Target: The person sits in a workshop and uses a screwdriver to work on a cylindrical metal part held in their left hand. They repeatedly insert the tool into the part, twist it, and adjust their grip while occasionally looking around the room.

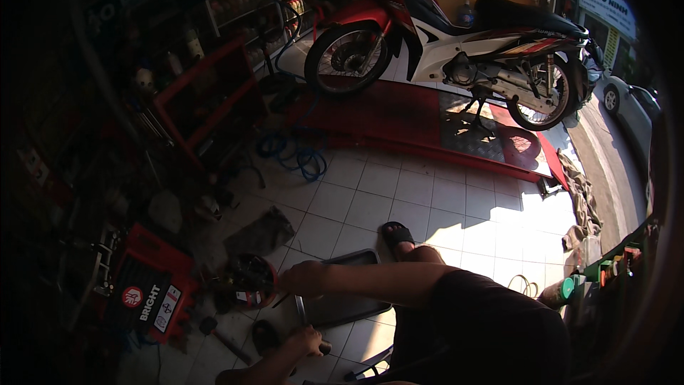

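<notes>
White tiles (333, 203) lay between tray (345, 309) and motorbike (430, 61). The left hand (308, 341) gripped a dark thing (325, 348); the right hand (303, 278), I couldn't tell.

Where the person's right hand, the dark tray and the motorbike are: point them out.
Right hand (303, 278): head view, on the back of the hand.
Dark tray (343, 310): head view, on its bare bottom.
Motorbike (463, 70): head view, on its engine.
</notes>
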### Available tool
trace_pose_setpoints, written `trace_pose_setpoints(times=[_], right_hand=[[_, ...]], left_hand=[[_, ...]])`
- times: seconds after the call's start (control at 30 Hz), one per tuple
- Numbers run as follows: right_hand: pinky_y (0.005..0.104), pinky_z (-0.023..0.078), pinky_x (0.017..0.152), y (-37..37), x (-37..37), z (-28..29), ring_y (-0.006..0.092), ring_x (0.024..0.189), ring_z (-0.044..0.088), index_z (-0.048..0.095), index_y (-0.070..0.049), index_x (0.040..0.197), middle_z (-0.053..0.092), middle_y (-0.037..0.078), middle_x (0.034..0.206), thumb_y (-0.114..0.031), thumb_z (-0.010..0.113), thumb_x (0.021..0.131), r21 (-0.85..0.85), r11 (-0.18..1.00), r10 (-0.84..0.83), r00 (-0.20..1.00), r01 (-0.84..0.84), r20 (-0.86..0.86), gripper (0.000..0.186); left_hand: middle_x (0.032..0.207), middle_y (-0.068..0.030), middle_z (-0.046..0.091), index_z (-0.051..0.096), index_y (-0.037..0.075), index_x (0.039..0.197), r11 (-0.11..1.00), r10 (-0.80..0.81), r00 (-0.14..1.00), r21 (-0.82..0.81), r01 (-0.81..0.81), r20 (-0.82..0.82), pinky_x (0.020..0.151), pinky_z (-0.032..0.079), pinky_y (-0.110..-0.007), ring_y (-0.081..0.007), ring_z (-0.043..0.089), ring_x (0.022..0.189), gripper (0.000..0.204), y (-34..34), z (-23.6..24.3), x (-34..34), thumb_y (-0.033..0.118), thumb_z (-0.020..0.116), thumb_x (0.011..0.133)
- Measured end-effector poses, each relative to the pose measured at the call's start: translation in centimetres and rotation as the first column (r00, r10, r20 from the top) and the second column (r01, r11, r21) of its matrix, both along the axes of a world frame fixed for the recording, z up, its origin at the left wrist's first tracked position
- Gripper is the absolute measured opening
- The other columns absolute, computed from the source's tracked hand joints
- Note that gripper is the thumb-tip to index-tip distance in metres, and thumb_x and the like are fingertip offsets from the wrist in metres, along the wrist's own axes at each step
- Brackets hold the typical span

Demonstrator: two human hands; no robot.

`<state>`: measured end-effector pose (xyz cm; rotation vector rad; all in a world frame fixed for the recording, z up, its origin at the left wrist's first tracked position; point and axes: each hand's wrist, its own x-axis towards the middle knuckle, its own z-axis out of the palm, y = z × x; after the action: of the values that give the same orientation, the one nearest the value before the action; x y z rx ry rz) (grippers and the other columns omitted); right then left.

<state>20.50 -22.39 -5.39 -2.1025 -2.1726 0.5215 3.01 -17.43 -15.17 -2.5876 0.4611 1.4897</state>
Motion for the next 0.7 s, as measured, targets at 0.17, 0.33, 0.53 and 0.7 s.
trace_pose_setpoints(times=[0.17,0.33,0.53,0.7], right_hand=[[0.044,0.061,0.07,0.2,0.2,-1.0,0.0357,0.092,0.072,0.064,-0.006,0.113,0.071,0.018,0.095,-0.007,0.07,0.077,-0.011,1.0,-0.008,1.0,0.008,0.008,0.036],[0.0432,0.061,0.07,0.3,-0.1,-0.9,0.0354,0.09,0.073,0.065,-0.005,0.111,0.071,0.018,0.094,-0.007,0.07,0.077,0.049,0.999,-0.002,1.0,0.002,0.01,0.035],[0.043,0.06,0.069,0.3,-0.2,-0.9,0.0345,0.089,0.073,0.066,-0.004,0.107,0.072,0.018,0.091,-0.007,0.071,0.077,0.044,0.999,0.007,1.0,-0.007,0.01,0.03],[0.0426,0.06,0.071,0.3,0.2,-1.7,0.0346,0.091,0.073,0.066,-0.003,0.108,0.072,0.018,0.093,-0.007,0.072,0.076,0.039,0.999,-0.009,0.999,0.01,-0.031,0.033]], left_hand=[[0.116,-0.0164,0.068,0.07,0.002,0.114,1.0,0.029,1.0,-0.011,-0.029,0.005,0.092,0.054,-0.049,-0.0325,0.062,0.115,0.07,0.1,0.2,0.0,0.06,0.075,0.075],[0.117,-0.017,0.068,0.07,0.002,0.116,0.999,0.046,0.999,-0.008,-0.046,-0.009,0.092,0.054,-0.05,-0.0326,0.063,0.114,0.072,0.3,0.1,-0.3,0.062,0.074,0.075],[0.119,-0.0152,0.068,0.069,0.003,0.118,0.999,0.03,1.0,0.018,-0.03,0.004,0.094,0.052,-0.051,-0.0311,0.059,0.12,0.076,-0.1,0.2,-0.5,0.064,0.073,0.075],[0.12,-0.0147,0.067,0.07,0.003,0.117,0.999,0.04,0.999,-0.001,-0.04,-0.007,0.096,0.052,-0.051,-0.0311,0.059,0.119,0.074,0.0,0.2,0.0,0.064,0.074,0.074]])
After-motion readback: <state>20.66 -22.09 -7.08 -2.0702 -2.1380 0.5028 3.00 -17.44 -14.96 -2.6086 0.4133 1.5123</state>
